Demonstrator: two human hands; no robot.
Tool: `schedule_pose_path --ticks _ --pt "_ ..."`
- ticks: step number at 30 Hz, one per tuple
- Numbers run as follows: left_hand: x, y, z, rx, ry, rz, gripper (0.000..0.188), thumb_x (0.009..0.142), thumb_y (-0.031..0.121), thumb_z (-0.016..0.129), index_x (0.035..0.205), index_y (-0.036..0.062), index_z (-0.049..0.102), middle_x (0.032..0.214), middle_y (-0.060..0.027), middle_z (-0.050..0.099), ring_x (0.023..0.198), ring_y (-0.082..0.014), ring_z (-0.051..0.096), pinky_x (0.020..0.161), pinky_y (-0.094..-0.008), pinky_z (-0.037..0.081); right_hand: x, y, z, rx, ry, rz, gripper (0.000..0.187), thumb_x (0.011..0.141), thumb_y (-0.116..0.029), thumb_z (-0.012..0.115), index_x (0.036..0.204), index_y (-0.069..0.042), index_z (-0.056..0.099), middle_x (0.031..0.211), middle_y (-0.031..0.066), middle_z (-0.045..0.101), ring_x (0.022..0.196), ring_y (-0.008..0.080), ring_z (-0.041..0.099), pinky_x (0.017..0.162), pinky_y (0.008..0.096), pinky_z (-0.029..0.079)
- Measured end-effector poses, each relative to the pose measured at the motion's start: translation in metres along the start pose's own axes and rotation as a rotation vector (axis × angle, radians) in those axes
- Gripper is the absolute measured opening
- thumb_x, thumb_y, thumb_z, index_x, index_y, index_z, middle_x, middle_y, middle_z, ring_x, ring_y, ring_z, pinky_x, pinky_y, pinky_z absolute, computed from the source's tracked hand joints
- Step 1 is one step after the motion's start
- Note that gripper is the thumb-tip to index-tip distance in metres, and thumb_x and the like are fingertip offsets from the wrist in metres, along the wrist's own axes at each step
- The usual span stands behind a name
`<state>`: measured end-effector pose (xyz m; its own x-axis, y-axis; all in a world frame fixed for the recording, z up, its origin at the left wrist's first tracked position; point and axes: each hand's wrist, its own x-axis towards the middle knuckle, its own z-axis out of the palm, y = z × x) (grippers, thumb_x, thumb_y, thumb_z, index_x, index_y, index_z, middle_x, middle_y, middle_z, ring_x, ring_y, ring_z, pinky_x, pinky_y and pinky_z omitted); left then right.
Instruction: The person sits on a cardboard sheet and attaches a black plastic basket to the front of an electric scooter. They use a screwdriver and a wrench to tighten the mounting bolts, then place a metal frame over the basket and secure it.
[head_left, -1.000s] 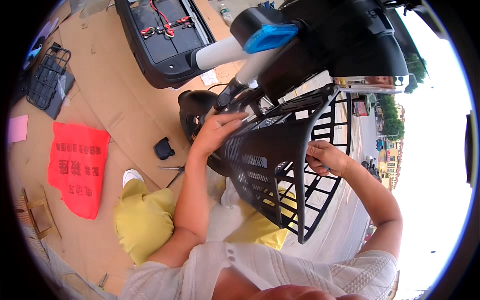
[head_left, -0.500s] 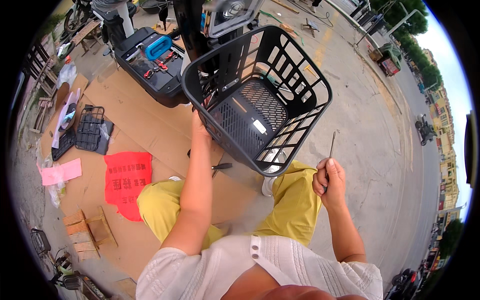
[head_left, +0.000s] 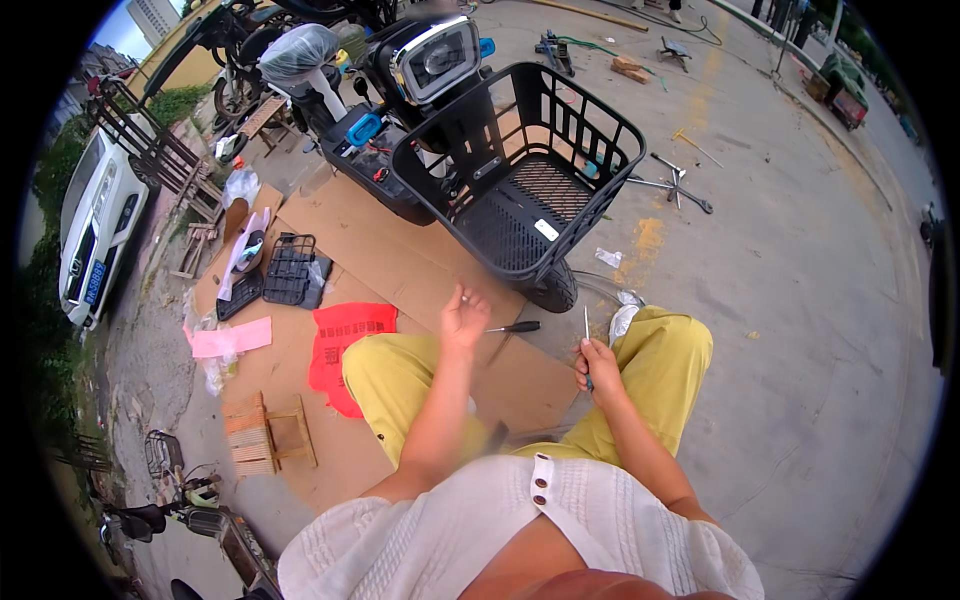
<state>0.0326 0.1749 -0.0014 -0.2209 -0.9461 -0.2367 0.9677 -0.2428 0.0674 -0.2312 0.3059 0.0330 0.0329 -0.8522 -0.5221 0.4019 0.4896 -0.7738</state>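
Observation:
My right hand (head_left: 597, 368) is closed round the handle of a screwdriver (head_left: 587, 325), its shaft pointing up and away from me. To the left, my left hand (head_left: 465, 318) hovers over the cardboard with its fingers curled in; a small bright speck shows at the fingertips, too small to name. Beyond both hands, a black plastic basket (head_left: 497, 215) is on the front of an electric scooter, above its front wheel (head_left: 552, 291) and next to the headlight (head_left: 437, 60). Neither hand touches the basket. A second screwdriver (head_left: 517, 327) with a black handle lies beside my left hand.
Flattened cardboard (head_left: 385, 240) covers the ground at left, bearing a red bag (head_left: 345, 350), black rack parts (head_left: 290, 272) and a small wooden stool (head_left: 262, 437). A cross-shaped wrench (head_left: 675, 186) lies right of the basket. A white car (head_left: 100, 225) stands far left.
My left hand has come off the basket's side and back toward me, its fingers now curled. My right hand, with the screwdriver, has moved left and inward. The view has turned left.

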Motion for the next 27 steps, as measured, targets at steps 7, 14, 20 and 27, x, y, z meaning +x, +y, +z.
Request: schedule_pose_path --ticks 7,14,20,27 --pt "-0.057 0.009 0.068 0.406 -0.088 0.08 0.028 0.091 0.006 0.055 0.118 0.0103 0.058 0.08 -0.0027 0.05 0.078 -0.0179 0.048 0.072 -0.0314 0.042 0.002 -0.033 -0.011 0.053 -0.02 -0.266 0.024 0.1 -0.026 0.05 0.096 -0.004 0.055 0.065 0.0007 0.046 0.044 0.0124 0.045 0.038 0.0274 0.034" --pt "-0.049 0.069 0.159 0.823 -0.106 0.355 0.035 0.091 0.013 0.058 0.123 -0.0013 0.054 0.071 0.0006 0.043 0.068 -0.0135 0.045 0.065 -0.029 0.041 0.01 -0.1 -0.016 0.112 -0.028 -0.4 0.019 0.098 -0.021 0.054 0.091 -0.004 0.053 0.069 -0.0007 0.046 0.043 0.0086 0.041 0.037 0.0254 0.03" --pt "-0.004 0.079 0.228 1.069 -0.066 0.793 0.053 0.095 0.032 0.061 0.127 -0.0096 0.05 0.064 0.0035 0.032 0.059 -0.0084 0.038 0.055 -0.025 0.034 0.057 -0.207 0.01 0.14 0.082 -0.702 0.025 0.098 -0.027 0.055 0.089 -0.003 0.053 0.068 -0.0013 0.045 0.042 0.0065 0.039 0.036 0.0231 0.029" --pt "0.057 0.095 0.247 1.169 -0.115 0.875 0.035 0.093 0.023 0.064 0.113 -0.0056 0.066 0.105 -0.008 0.067 0.095 -0.0143 0.063 0.082 -0.0252 0.049 0.101 -0.293 0.053 0.031 0.278 -0.881 0.025 0.096 -0.028 0.059 0.097 -0.003 0.061 0.067 -0.0029 0.046 0.043 0.0043 0.038 0.036 0.0223 0.028"
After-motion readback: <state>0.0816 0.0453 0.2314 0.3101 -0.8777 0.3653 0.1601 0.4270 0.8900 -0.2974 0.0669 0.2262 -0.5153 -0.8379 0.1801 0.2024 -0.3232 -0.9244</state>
